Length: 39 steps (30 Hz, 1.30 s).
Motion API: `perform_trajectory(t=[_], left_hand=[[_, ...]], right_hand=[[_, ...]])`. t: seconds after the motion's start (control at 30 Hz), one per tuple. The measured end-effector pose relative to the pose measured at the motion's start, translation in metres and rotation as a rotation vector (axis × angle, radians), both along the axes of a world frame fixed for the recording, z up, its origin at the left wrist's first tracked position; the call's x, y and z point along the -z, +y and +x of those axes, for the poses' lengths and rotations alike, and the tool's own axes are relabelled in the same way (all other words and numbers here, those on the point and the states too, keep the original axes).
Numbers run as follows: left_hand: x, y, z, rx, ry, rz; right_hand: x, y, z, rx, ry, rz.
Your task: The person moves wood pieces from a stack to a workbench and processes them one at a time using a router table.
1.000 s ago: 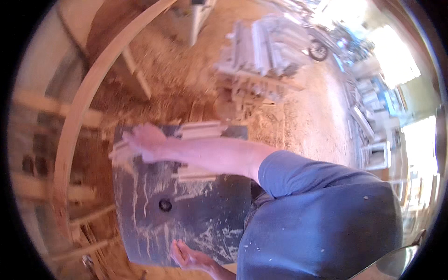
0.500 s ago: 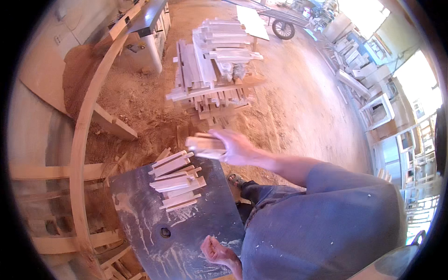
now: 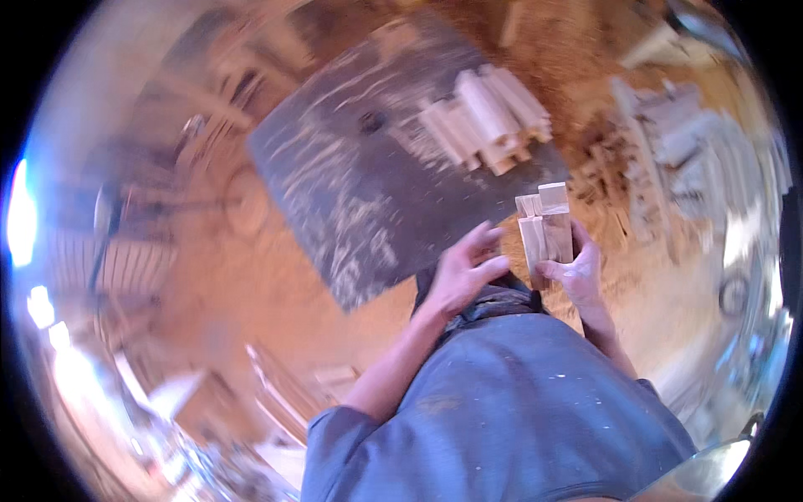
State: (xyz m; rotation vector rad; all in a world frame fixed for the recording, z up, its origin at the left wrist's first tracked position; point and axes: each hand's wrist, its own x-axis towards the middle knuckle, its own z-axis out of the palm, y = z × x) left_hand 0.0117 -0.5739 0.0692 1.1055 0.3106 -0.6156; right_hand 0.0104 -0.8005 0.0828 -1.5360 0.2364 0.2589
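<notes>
Roughly centred, right hand [image 3: 577, 272] wrapped around a small bundle of short pale wood pieces [image 3: 545, 230], held upright in front of the body, fingers closed on the lower half; the tops stand uneven, one piece taller than the rest. Left hand [image 3: 464, 272] just beside the bundle, fingers spread and half-curled, holding nothing; fingertips near the left face of the wood, though contact is hard to judge through the motion blur.

Bundle sits above the near edge of a dark dusty sheet [image 3: 368, 192] lying flat over the sawdust floor [image 3: 251, 284]; a loose stack of similar pale pieces [image 3: 485, 117] rests on the far part of that sheet, well apart from the hands. More pale timber [image 3: 686, 142] lies off to the right, smeared by blur.

Judgement on handling: several loose sticks in one fist tend to slide against each other; pressing the free palm flat to the side would likely square them; tapping the lower ends level on the sheet should even the tops; firm grip low, light guiding touch high.
</notes>
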Motion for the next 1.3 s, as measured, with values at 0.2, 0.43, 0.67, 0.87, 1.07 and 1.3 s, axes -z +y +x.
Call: perform_trajectory(t=[0.2,0.43,0.67,0.87,1.07,1.3], left_hand=[[0.013,-0.016,-0.059,-0.498,0.020,-0.194],[0.054,0.002,-0.105,-0.697,-0.069,-0.260],[0.047,0.036,-0.101,-0.576,0.053,-0.279],[0.060,0.028,-0.069,-0.267,0.055,-0.330],[0.035,-0.013,-0.040,-0.009,0.018,-0.302],[0.011,-0.038,-0.042,0.255,-0.106,-0.131]], right_hand=[[-0.018,0.056,-0.005,-0.468,0.154,0.007],[0.040,0.072,-0.027,-0.873,0.009,-0.327],[0.009,0.098,-0.034,-0.725,0.125,-0.347],[0.008,0.079,-0.054,-0.424,0.101,-0.367],[-0.002,0.053,-0.077,-0.057,0.030,-0.168],[0.006,-0.033,-0.106,0.403,0.061,-0.094]])
